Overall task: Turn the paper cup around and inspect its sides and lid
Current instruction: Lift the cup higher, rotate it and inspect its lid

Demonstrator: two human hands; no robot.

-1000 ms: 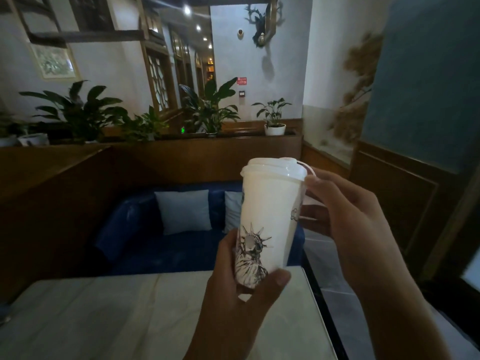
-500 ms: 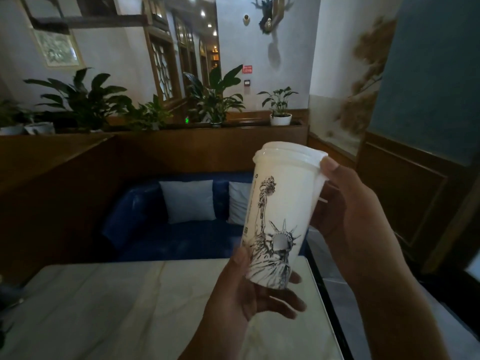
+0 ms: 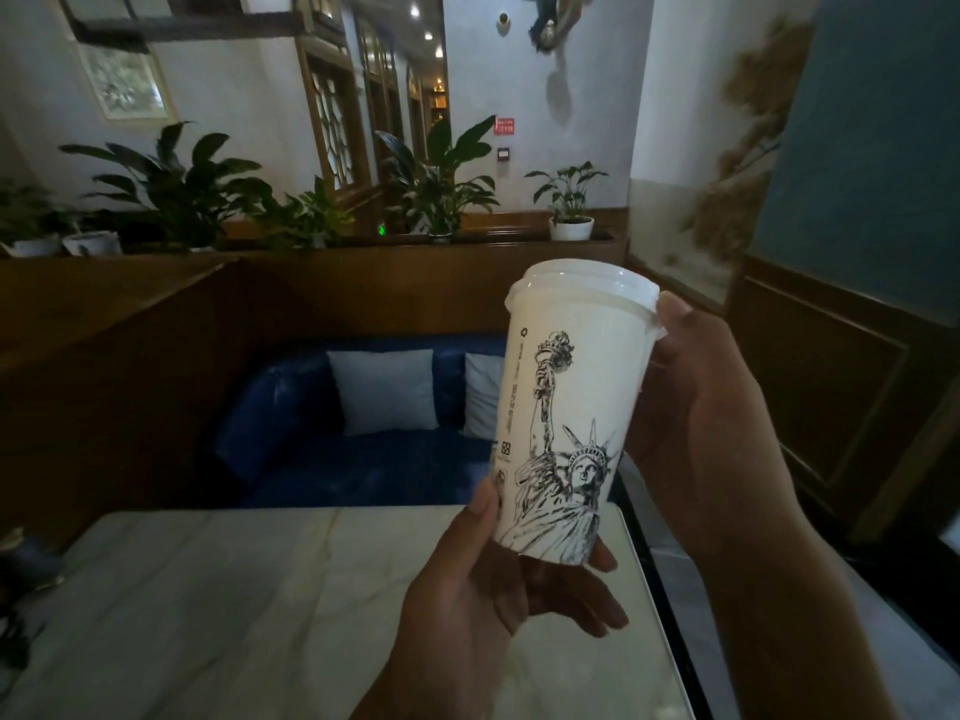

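Plants (image 3: 171,184) along a wooden partition at far left, pots lined on its ledge. Below and in front, pale marble bench (image 3: 234,605), veined, spanning the lower left. Behind the bench, blue sofa (image 3: 291,459) with two light cushions (image 3: 384,389) leaning against its back.

Left hand (image 3: 488,595) raised over the bench's right part, thumb pressed on the lower left side of the paper cup (image 3: 566,407), fingers curled under the base, cupping it from below. Cup held in the air between both hands, above the bench's far right corner, tilted slightly with the top leaning right. White wall with a black line drawing of the Statue of Liberty facing the camera, a column of small print at its left edge. White plastic lid (image 3: 584,288) seated on the rim.

Right hand (image 3: 711,423) wrapped around the cup's right side, thumb tip touching the lid's edge, remaining fingers hidden behind the cup. Further right, dark wood panelling (image 3: 831,397) under a blue wall.
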